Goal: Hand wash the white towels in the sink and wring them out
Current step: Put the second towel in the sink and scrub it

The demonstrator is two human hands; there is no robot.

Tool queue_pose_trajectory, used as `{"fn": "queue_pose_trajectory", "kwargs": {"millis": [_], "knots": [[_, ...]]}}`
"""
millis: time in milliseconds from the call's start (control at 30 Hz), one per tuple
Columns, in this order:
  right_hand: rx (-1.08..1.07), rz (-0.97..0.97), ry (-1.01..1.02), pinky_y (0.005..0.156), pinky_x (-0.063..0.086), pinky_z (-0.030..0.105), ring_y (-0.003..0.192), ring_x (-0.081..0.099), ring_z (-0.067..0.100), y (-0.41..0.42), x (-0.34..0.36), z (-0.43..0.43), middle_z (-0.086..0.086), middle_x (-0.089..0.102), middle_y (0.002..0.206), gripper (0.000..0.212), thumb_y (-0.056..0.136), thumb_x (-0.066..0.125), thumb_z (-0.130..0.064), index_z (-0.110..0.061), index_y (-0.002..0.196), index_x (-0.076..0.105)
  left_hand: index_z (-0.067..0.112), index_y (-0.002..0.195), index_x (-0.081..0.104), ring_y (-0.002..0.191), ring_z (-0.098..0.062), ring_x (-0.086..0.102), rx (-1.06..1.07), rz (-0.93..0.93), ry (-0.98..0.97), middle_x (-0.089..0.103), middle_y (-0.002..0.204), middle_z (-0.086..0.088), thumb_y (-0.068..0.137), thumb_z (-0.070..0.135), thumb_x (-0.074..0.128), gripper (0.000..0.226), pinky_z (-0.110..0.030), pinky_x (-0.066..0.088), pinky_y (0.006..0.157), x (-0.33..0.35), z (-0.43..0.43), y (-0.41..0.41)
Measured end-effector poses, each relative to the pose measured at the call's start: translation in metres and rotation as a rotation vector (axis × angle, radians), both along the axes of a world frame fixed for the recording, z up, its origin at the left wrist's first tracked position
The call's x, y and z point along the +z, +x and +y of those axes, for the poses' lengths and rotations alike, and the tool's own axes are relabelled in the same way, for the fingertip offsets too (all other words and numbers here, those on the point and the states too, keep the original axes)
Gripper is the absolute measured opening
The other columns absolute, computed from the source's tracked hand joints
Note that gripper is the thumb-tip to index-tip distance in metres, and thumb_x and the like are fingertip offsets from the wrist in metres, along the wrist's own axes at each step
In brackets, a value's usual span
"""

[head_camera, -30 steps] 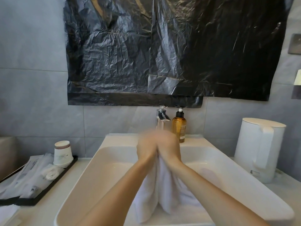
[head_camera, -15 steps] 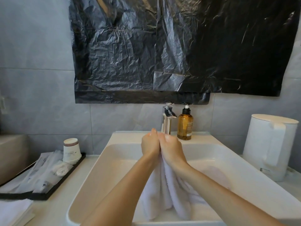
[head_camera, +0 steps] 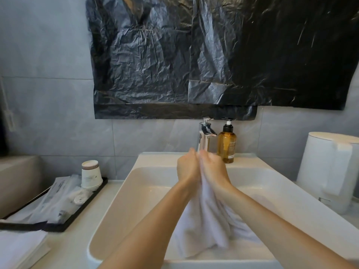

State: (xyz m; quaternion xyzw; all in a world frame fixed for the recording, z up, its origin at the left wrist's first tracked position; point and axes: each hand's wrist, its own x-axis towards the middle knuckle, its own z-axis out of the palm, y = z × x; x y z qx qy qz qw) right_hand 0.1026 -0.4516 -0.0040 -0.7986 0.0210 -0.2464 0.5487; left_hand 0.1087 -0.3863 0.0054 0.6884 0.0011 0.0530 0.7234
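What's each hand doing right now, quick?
Left hand: closed, gripping the top of the white towel.
Right hand: closed, gripping the same towel right beside the left.

Large grey wall tiles (head_camera: 48,94) with thin pale joints fill the back of the room, and wrinkled black plastic sheeting (head_camera: 213,55) hangs over the upper wall, light glinting off its creases. A pale counter (head_camera: 64,247) carries a black tray (head_camera: 77,214) with stacked paper cups (head_camera: 91,174) and wrapped sachets on the left, a white kettle (head_camera: 328,171) on the right, and an amber pump bottle (head_camera: 226,146) between them at the wall.
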Motion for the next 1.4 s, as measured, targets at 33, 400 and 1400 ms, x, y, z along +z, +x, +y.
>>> {"fn": "queue_pose_trajectory", "kwargs": {"millis": [33,400,1400], "knots": [[0.034,-0.003,-0.040,0.075,0.049,0.034,0.079,0.064,0.022,-0.002,-0.005,0.002,0.007,0.066,0.076,0.036,0.099,0.042,-0.027,-0.010,0.077,0.065,0.012,0.066,0.050,0.070,-0.026,0.052,0.049,0.013,-0.051,0.053,0.065,-0.003,0.099,0.023,0.043,0.035,-0.032,0.040,0.068,-0.002,0.002,0.004],[-0.009,0.055,0.184,0.065,0.041,0.029,0.072,0.057,0.021,0.005,0.010,-0.007,0.005,0.060,0.069,0.037,0.099,0.045,-0.028,-0.011,0.069,0.059,0.011,0.080,0.066,0.076,-0.021,0.063,-0.120,0.058,-0.063,0.067,0.074,-0.004,0.098,0.035,0.048,0.034,-0.028,0.047,0.067,-0.009,-0.005,0.004],[0.081,-0.037,0.025,0.057,0.038,0.025,0.066,0.050,0.018,-0.012,0.005,0.001,-0.003,0.050,0.059,0.033,0.097,0.047,-0.019,-0.014,0.064,0.053,0.015,0.067,0.051,0.065,-0.021,0.050,-0.013,-0.041,-0.070,0.052,0.060,-0.001,0.101,0.029,0.042,0.038,-0.026,0.040,0.060,0.000,0.001,0.006]]}}
